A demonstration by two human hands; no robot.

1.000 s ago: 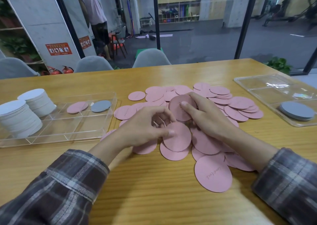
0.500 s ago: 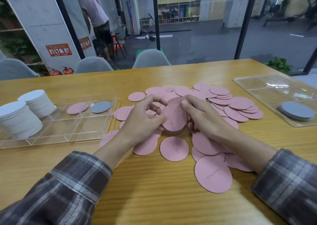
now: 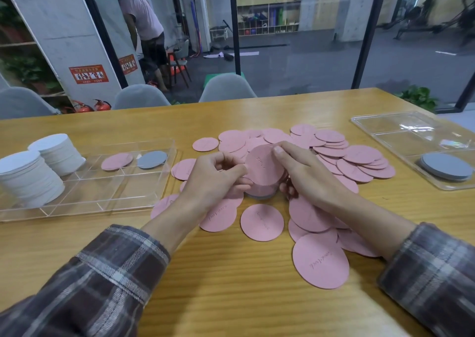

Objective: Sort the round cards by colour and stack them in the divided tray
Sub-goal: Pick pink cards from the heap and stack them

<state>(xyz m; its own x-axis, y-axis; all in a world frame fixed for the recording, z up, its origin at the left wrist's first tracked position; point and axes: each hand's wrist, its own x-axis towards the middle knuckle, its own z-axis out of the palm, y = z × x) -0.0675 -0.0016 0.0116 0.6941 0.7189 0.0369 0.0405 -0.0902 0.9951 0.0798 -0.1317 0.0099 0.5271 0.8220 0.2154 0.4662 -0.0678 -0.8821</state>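
Several pink round cards [image 3: 262, 222] lie scattered over the middle of the wooden table. Between my hands stands a gathered stack of pink cards [image 3: 264, 168], tilted toward me. My left hand [image 3: 216, 177] grips its left side with curled fingers, and my right hand [image 3: 305, 174] holds its right side, thumb on the top card. A clear divided tray [image 3: 84, 198] sits at the left. It holds two stacks of white cards [image 3: 28, 177], one pink card [image 3: 117, 161] and one grey card [image 3: 152, 159].
A second clear tray [image 3: 401, 133] at the right holds a stack of grey cards [image 3: 446, 167]. Grey chairs [image 3: 226, 88] stand behind the table's far edge, with a glass wall beyond. A person [image 3: 146, 33] stands outside.
Both hands have gathered loose pink cards into one stack and lifted it upright between them; the left hand moved up from the flat cards to the stack's side.
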